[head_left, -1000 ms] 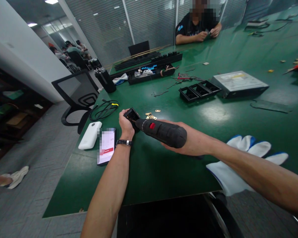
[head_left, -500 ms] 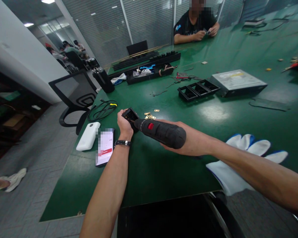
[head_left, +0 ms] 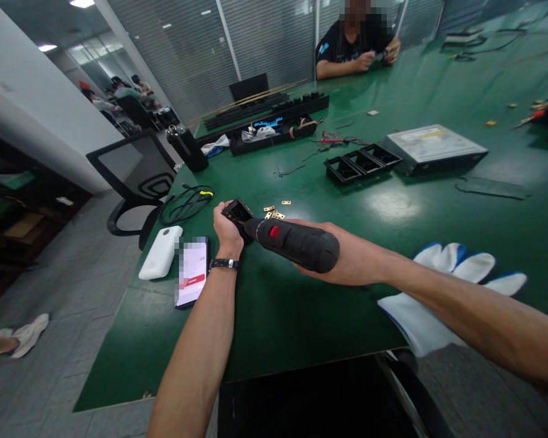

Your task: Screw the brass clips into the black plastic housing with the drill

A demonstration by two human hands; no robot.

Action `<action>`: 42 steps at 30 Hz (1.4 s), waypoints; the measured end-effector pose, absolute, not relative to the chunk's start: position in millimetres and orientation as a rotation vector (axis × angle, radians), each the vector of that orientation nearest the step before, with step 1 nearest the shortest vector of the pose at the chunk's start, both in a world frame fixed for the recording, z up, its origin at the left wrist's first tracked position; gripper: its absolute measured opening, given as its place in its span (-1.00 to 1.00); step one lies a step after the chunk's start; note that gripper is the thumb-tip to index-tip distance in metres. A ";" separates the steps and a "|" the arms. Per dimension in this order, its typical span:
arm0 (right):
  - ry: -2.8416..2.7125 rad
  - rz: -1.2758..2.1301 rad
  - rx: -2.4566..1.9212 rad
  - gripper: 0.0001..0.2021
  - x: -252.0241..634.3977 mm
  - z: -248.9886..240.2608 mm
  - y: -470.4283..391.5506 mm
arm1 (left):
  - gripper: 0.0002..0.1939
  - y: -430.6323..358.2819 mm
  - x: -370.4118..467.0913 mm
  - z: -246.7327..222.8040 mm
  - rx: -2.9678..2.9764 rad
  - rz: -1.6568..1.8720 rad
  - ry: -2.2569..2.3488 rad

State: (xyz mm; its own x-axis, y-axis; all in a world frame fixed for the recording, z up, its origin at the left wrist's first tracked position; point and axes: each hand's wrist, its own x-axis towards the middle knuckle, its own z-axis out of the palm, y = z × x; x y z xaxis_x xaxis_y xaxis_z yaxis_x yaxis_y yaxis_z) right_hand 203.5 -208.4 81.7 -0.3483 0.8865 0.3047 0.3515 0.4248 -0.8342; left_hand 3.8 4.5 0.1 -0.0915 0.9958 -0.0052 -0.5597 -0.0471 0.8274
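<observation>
My left hand (head_left: 227,231) is closed around a small black frame (head_left: 238,210) with open compartments, tilted above the green table (head_left: 274,328). A black power screwdriver (head_left: 301,244) with a red switch is gripped in my right hand (head_left: 354,255); its fingers are mostly hidden behind the tool. The tool's front end points into the black frame, and the exact contact spot cannot be made out. Several small brass plates (head_left: 274,214) lie on the table just beyond the tool.
A phone (head_left: 192,271), a white power bank (head_left: 161,252) and a coiled cable (head_left: 187,205) lie left. White gloves (head_left: 420,322) lie under my right forearm. Farther back are a black three-compartment frame (head_left: 363,163), a metal box (head_left: 436,149) and a seated person (head_left: 354,45).
The whole view has shifted slightly. Both hands keep the same hold on the black frame and the screwdriver, with the tool's front end still at the frame.
</observation>
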 end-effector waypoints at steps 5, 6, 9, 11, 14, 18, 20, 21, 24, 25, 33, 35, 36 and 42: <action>-1.906 0.854 -1.025 -0.28 203.2 81.8 -208.8 | -0.76 6.8 3.4 -1.1 0.720 1.516 0.805; -1.900 0.855 -1.012 -0.28 202.9 82.1 -208.9 | -0.75 7.1 3.3 -1.2 0.727 1.512 0.804; -1.882 0.872 -1.000 -0.26 201.9 83.1 -209.4 | -0.75 6.5 3.2 -1.1 0.726 1.512 0.807; -1.879 0.879 -1.008 -0.26 201.7 83.4 -209.6 | -0.75 5.6 3.2 -0.8 0.724 1.508 0.810; -1.885 0.872 -1.005 -0.27 202.1 82.7 -209.9 | -0.74 4.6 2.9 -0.6 0.737 1.496 0.808; -1.889 0.876 -0.999 -0.22 202.8 82.1 -210.2 | -0.74 4.3 3.0 0.4 0.734 1.490 0.808; -1.896 0.876 -1.010 -0.22 202.8 82.9 -210.5 | -0.75 3.6 3.7 1.7 0.719 1.491 0.811; -1.899 0.877 -1.015 -0.22 202.8 83.4 -210.6 | -0.75 3.0 4.1 2.3 0.711 1.492 0.811; -1.897 0.885 -1.013 -0.24 202.5 84.7 -210.6 | -0.75 1.5 5.0 3.9 0.697 1.493 0.807; -1.895 0.888 -1.006 -0.24 202.5 84.8 -210.6 | -0.76 1.3 5.0 4.1 0.696 1.491 0.803; -1.900 0.879 -1.034 -0.18 203.9 82.7 -210.9 | -0.76 3.6 3.1 2.5 0.728 1.477 0.794; -1.904 0.883 -1.025 -0.20 203.7 82.4 -210.8 | -0.75 2.6 3.8 3.1 0.736 1.474 0.800; -1.903 0.884 -1.021 -0.20 203.6 82.3 -210.8 | -0.74 1.8 4.2 3.6 0.738 1.474 0.802; -1.903 0.873 -1.031 -0.20 203.1 83.1 -211.5 | -0.76 -0.9 5.4 6.8 0.724 1.473 0.800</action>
State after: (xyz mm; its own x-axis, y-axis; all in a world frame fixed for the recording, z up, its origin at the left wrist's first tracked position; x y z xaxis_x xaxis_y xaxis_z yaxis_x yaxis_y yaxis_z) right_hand 203.1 -211.5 83.1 -0.3611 0.8795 0.3100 0.3391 0.4335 -0.8349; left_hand 5.4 -0.9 6.8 -0.0552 0.9982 -0.0236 -0.5628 -0.0116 0.8265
